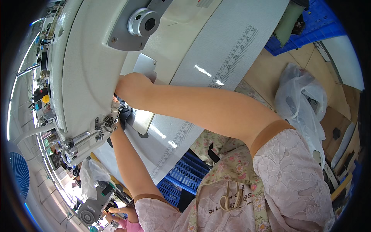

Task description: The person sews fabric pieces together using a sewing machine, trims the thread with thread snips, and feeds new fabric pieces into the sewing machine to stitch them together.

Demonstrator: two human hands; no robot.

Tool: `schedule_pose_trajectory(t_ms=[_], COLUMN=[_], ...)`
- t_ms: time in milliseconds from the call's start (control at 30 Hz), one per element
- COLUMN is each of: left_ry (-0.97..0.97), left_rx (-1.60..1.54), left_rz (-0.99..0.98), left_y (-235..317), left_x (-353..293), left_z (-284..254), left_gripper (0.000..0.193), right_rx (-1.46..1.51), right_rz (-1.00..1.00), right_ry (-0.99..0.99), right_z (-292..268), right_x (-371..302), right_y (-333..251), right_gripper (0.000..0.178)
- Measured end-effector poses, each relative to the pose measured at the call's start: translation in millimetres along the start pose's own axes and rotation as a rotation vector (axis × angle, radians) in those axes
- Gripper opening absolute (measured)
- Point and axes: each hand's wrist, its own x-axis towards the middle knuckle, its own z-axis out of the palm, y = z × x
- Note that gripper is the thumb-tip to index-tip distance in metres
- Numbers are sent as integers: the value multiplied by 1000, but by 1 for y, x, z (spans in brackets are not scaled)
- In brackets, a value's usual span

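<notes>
A white sewing machine fills the upper left, with a round grey dial on its body. My right hand reaches in under the machine's arm, close to the needle area. Its fingers are hidden behind the machine. My left hand comes in from below, beside the metal needle-end parts, and the machine covers most of it. Between the two hands a piece of dark cloth shows on the machine bed. Whether either hand grips the cloth is hidden.
The pale tabletop carries printed ruler marks. Blue plastic crates stand below the table edge, and another blue crate is at the upper right. A white plastic bag lies on the right. A person works at the lower left.
</notes>
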Motion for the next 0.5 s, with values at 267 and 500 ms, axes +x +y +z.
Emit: schedule_pose_trajectory(t_ms=[267,500], left_ry=[108,9], left_rx=[33,132], left_rz=[35,-11], left_y=[9,67], left_x=[2,-77], left_z=[18,-77], left_gripper=[23,4], right_rx=[-60,-311], right_rz=[-60,-112], right_ry=[-15,138], right_z=[-33,-169], right_x=[-28,-127], right_y=[7,62], right_gripper=[15,18])
